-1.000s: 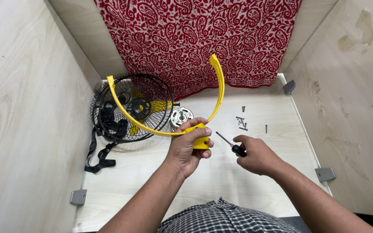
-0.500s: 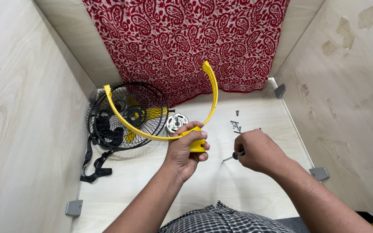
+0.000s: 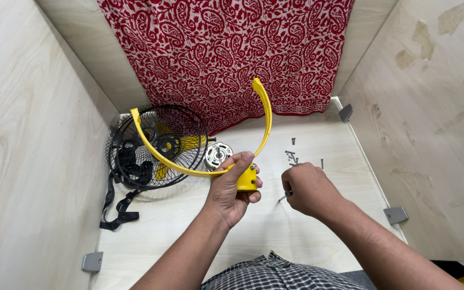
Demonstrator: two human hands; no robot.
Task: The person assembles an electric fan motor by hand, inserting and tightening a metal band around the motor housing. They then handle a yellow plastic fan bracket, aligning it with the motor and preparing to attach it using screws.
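My left hand (image 3: 231, 189) grips the base block of a yellow U-shaped fan bracket (image 3: 205, 172), whose two arms curve upward. My right hand (image 3: 306, 189) is closed around a small screwdriver (image 3: 283, 196); only a bit of its metal shaft shows below the fingers, near the bracket's base. A silver fan motor (image 3: 217, 154) lies on the table just behind the bracket. At the left stands a black wire fan guard (image 3: 157, 146) with yellow blades inside.
Several loose screws (image 3: 292, 157) lie on the wooden table (image 3: 275, 225) beyond my right hand. A black strap (image 3: 117, 210) trails from the guard. A red patterned cloth (image 3: 226, 53) hangs at the back. Wooden walls close in left and right.
My right hand has turned the screwdriver over and drawn it toward the bracket's base; the handle is now hidden in the fist. The left hand keeps hold of the bracket.
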